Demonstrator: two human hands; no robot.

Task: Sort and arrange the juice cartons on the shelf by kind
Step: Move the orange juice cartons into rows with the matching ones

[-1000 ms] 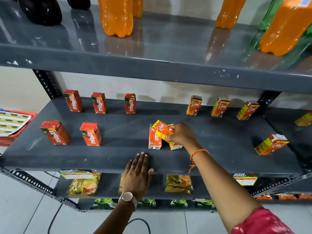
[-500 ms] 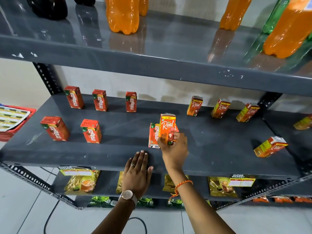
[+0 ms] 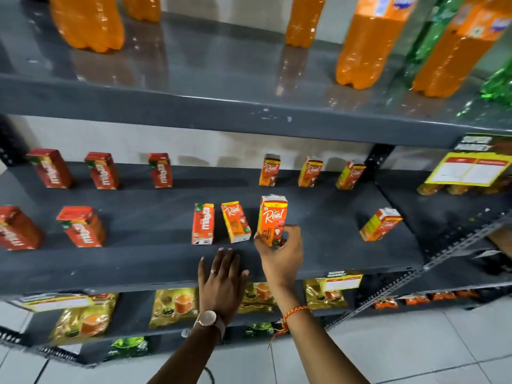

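A Real carton (image 3: 272,221) is being gripped upright by the right hand (image 3: 279,252) near the shelf's front edge (image 3: 110,275), probably being carried toward the Real cartons at the right, while the left hand (image 3: 223,281) is lying flat, grasping nothing.

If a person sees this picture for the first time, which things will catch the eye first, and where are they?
The right hand holds an orange Real litchi juice carton upright at the middle of the dark grey metal shelf. The left hand lies flat on that shelf's front edge. Red Maaza mango cartons stand on the left, and tall orange soda bottles stand on the shelf above.
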